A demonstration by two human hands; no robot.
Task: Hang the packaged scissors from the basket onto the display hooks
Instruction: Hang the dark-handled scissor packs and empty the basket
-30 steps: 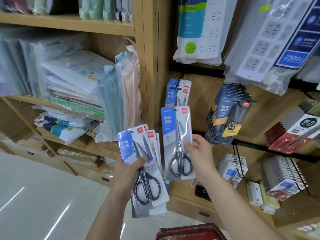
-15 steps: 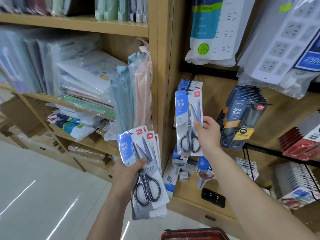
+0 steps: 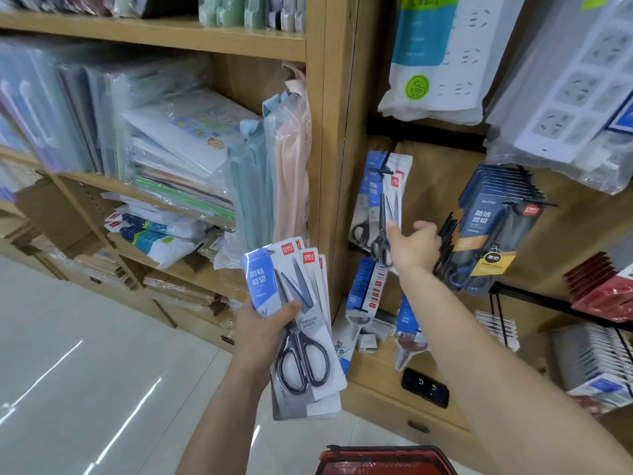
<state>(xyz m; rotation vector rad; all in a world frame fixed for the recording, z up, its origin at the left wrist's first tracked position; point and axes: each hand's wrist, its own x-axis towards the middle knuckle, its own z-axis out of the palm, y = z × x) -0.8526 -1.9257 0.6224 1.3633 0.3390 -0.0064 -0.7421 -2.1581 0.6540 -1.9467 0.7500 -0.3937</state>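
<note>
My left hand [image 3: 262, 332] grips a fanned stack of packaged scissors [image 3: 298, 323], blue and white cards with black-handled scissors, held low in front of the wooden post. My right hand [image 3: 412, 246] reaches up to the display hook [image 3: 385, 168] on the wooden back panel. It pinches the lower part of a scissors pack [image 3: 380, 200] that hangs there in front of other packs of the same kind. The pack's top is at the hook's black tip. The red basket [image 3: 383, 459] shows only its rim at the bottom edge.
A dark blue row of scissors packs [image 3: 493, 224] hangs on the neighbouring hook to the right. Power strips in bags [image 3: 442, 56] hang above. More small packs [image 3: 368, 296] hang below. The shelves on the left hold plastic folders [image 3: 191, 149].
My right hand has carried its single pack up and away from me onto the hook's stack, where it now hangs turned edge-on. The left hand has kept its stack still.
</note>
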